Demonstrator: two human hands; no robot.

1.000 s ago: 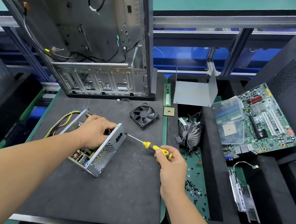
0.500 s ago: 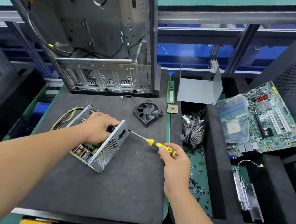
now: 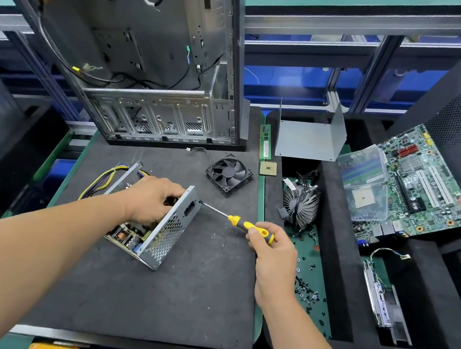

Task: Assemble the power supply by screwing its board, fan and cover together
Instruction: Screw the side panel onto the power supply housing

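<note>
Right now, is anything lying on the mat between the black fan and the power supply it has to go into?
Nothing visible: bare mat separates the fan from the power supply.

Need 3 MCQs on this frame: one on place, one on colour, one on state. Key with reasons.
1. Where does the loose fan lie?
A) on the dark mat behind the screwdriver
B) inside the power supply
C) on the motherboard

2. What colour is the screwdriver handle?
A) red
B) yellow and black
C) all blue

3. What is the left hand doing?
A) hanging idle
B) holding a screw
C) gripping the power supply

A: the fan sits alone on the mat.
B: yellow shows in the right hand.
C: fingers curl over the wall.
</note>
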